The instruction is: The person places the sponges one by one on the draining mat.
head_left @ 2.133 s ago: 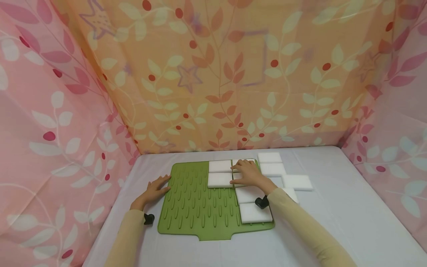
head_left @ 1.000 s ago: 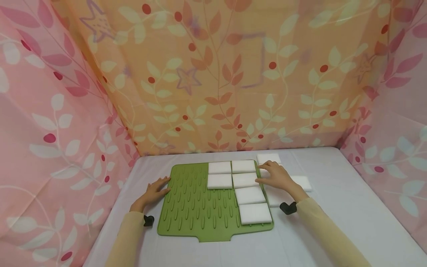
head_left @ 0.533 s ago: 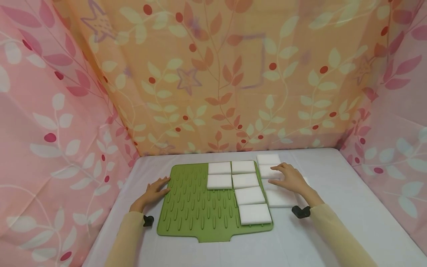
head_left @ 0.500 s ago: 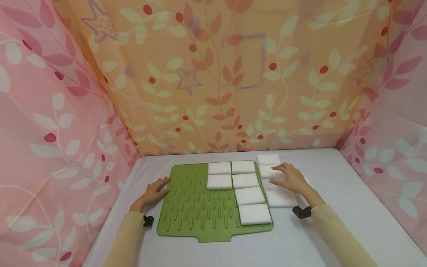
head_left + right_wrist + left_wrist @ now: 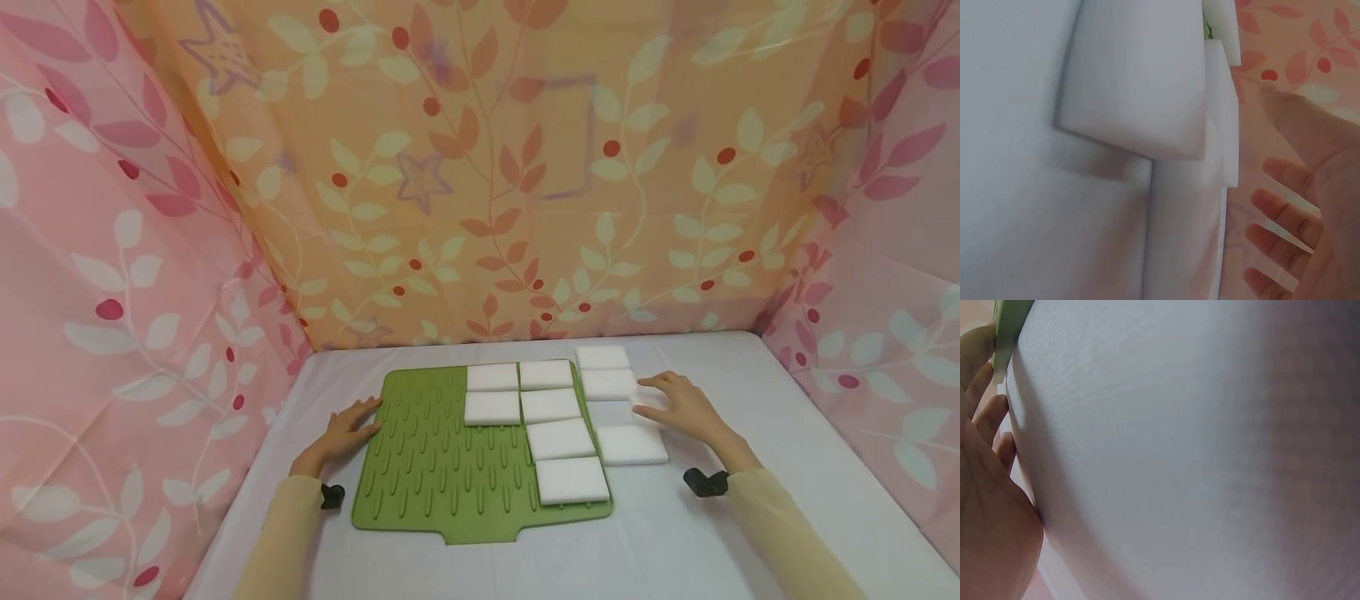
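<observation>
My left hand (image 5: 341, 433) rests at the left edge of a green drying mat (image 5: 427, 450), its fingertips touching the rim. In the left wrist view those fingers lie against the mat's green edge (image 5: 1010, 331). My right hand (image 5: 682, 410) hovers right of the mat with thumb and fingers apart, holding nothing, over a white sponge block (image 5: 1179, 237) mostly hidden by it in the head view. Several white sponge blocks lie on the mat's right side, among them a front one (image 5: 572, 481) and a back left one (image 5: 492, 377).
Off the mat to the right lie more white sponge blocks: two at the back, one at the far end (image 5: 603, 357) and one just before it (image 5: 607, 384), and one nearer (image 5: 632, 445). Patterned curtains (image 5: 465, 208) enclose the white-covered table (image 5: 675, 542).
My right hand has left the back right sponge blocks on the mat and moved right, past the mat's edge to the loose blocks. My left hand has stayed put.
</observation>
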A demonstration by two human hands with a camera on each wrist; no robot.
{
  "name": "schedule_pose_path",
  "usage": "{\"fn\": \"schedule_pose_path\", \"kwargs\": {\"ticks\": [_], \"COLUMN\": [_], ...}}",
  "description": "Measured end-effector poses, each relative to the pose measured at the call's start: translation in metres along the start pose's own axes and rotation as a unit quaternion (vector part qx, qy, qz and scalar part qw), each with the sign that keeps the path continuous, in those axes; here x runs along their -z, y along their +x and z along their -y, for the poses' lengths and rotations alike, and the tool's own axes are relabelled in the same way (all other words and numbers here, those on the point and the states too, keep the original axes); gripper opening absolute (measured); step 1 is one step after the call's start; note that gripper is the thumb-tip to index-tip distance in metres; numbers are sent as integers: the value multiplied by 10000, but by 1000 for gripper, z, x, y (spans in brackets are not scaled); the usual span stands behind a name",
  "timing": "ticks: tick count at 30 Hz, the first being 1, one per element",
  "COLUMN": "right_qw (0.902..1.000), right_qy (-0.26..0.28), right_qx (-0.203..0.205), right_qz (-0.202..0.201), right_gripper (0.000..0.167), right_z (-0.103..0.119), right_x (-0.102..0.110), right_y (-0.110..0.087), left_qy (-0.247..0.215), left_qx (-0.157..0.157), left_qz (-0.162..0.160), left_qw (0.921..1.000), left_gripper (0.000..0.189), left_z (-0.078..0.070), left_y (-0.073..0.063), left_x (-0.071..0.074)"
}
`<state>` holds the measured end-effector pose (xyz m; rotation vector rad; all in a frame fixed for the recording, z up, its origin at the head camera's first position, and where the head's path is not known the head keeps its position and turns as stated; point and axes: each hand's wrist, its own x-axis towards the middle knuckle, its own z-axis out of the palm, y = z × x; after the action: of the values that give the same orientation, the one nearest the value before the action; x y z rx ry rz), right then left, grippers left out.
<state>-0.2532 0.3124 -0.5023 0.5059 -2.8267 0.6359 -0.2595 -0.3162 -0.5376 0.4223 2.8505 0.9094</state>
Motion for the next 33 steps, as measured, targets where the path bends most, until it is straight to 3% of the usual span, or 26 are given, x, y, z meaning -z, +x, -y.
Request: {"fn": "schedule_pose_path", "kwargs": {"ticks": [17, 25, 33], "right_qw": [9998, 9986, 9982], "right_qy": [127, 229, 340], "right_qx": [-71, -95, 54], "right_qz": [144, 463, 496], "right_gripper": [62, 79, 65], "right_z": [-38, -45, -48], "right_x": [3, 10, 13], "right_y": [-25, -31, -34], "left_qy": [-80, -90, -51], "left_qx": [-8, -61, -99], "left_qz": [47, -4, 20], "left_qw": [10000, 9999, 9999], "left_gripper": [58, 58, 59], "left_z": [2, 3, 6], "left_y": [1, 2, 3], "left_x": [0, 0, -1]}}
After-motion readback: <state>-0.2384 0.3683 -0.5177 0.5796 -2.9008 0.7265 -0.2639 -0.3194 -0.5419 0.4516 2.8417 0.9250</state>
